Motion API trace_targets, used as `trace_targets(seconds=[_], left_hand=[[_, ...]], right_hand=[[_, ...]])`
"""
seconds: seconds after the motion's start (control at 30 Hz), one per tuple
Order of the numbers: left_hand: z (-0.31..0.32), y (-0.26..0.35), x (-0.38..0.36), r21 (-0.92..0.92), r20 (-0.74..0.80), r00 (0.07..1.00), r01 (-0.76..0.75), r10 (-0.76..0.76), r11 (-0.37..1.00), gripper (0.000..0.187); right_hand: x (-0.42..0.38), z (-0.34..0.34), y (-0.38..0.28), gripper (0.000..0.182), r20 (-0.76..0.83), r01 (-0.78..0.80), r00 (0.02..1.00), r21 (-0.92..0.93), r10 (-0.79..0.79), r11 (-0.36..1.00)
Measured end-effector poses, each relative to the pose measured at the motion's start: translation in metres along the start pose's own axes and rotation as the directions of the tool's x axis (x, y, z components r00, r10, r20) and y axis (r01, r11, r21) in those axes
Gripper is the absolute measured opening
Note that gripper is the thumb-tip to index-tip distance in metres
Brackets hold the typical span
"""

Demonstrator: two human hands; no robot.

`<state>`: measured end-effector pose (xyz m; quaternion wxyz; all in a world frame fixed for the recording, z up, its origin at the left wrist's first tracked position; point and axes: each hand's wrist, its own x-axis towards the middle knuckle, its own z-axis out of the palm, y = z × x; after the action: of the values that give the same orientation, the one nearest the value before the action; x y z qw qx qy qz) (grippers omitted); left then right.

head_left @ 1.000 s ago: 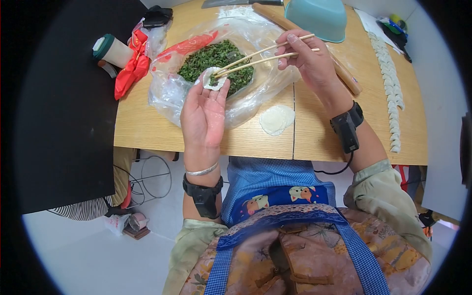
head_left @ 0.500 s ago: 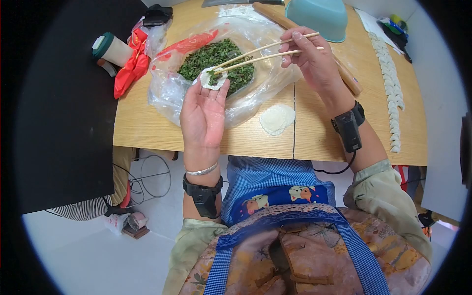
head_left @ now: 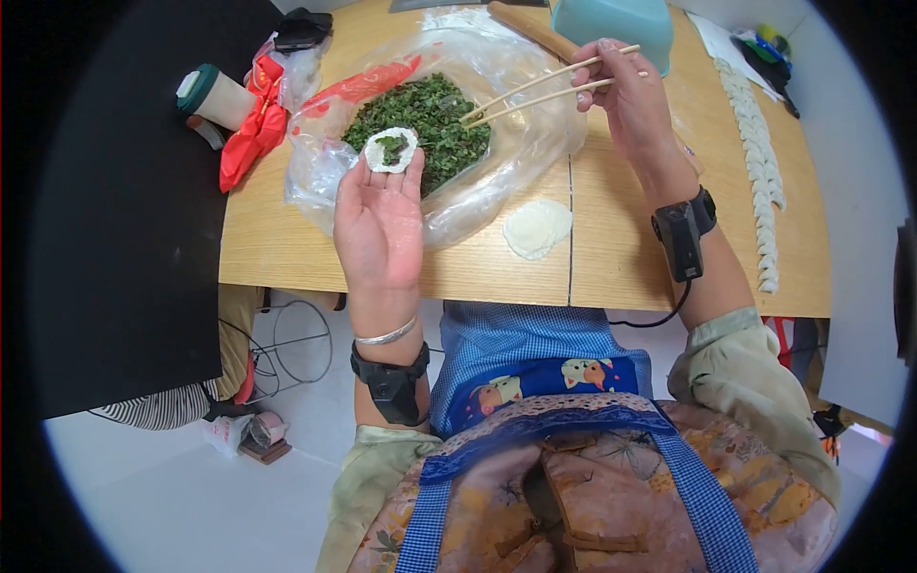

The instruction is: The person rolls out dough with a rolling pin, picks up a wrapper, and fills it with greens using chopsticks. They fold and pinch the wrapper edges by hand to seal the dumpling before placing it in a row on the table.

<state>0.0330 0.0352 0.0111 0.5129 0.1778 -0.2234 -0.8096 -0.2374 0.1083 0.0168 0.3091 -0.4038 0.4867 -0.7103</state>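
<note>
My left hand (head_left: pixel 382 229) is palm up, its fingers supporting a round white dumpling wrapper (head_left: pixel 374 159). A small clump of chopped greens lies in the middle of the wrapper. In my right hand (head_left: pixel 626 100) is a pair of wooden chopsticks (head_left: pixel 540 101), tips slightly apart over the right edge of the chopped green filling (head_left: pixel 444 119). That filling sits in an opened clear plastic bag (head_left: pixel 535 153) with red print. A small stack of flat wrappers (head_left: pixel 537 229) lies on the table between my hands.
Folded dumplings (head_left: pixel 759 172) stand in a long row at the table's right. A light blue bowl (head_left: pixel 616 33) and a rolling pin (head_left: pixel 535 33) are at the back. On the left are a green-lidded cup (head_left: pixel 218 98) and a red bag (head_left: pixel 253 143).
The chopsticks have come away from the wrapper, moving right with my right hand. My left hand has shifted slightly left with the wrapper, leaving greens on it.
</note>
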Motion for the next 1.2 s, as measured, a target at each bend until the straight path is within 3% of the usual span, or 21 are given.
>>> trace_targets(seconds=[0.1,0.2,0.43,0.5,0.73,0.8,1.13,1.2], left_hand=[[-0.001,-0.001,0.000,-0.001,0.013,1.000,-0.013,0.013,1.000,0.044],[-0.003,-0.002,0.000,0.004,0.026,0.999,-0.021,0.021,1.000,0.044],[-0.004,-0.003,0.000,-0.004,0.030,0.999,-0.014,0.014,1.000,0.044],[0.000,-0.002,-0.002,-0.006,-0.008,1.000,0.010,-0.010,1.000,0.032],[-0.002,-0.003,-0.002,-0.014,-0.004,1.000,0.028,-0.028,0.999,0.032],[-0.003,-0.004,-0.001,-0.007,0.012,1.000,0.015,-0.015,1.000,0.040],[-0.003,-0.009,-0.003,-0.001,0.041,0.996,0.075,-0.075,0.997,0.040],[-0.001,-0.011,-0.004,-0.010,0.029,0.991,0.131,-0.130,0.991,0.032]], right_hand=[[0.002,-0.001,0.000,0.034,-0.006,-0.021,1.000,0.002,0.021,1.000],[0.001,-0.002,-0.002,0.035,0.020,-0.027,0.999,0.006,0.027,1.000],[0.003,-0.002,0.003,0.035,0.053,-0.058,0.997,-0.026,0.060,0.998],[0.002,0.000,0.004,0.036,0.069,-0.043,0.997,-0.043,0.046,0.998],[0.002,-0.002,0.002,0.038,0.032,-0.049,0.998,-0.032,0.050,0.998],[0.003,-0.003,0.003,0.037,0.016,-0.044,0.999,-0.002,0.044,0.999],[0.003,-0.002,0.007,0.036,0.054,-0.075,0.996,0.173,0.066,0.982],[0.000,0.003,0.007,0.036,0.086,-0.077,0.995,0.255,0.057,0.964]])
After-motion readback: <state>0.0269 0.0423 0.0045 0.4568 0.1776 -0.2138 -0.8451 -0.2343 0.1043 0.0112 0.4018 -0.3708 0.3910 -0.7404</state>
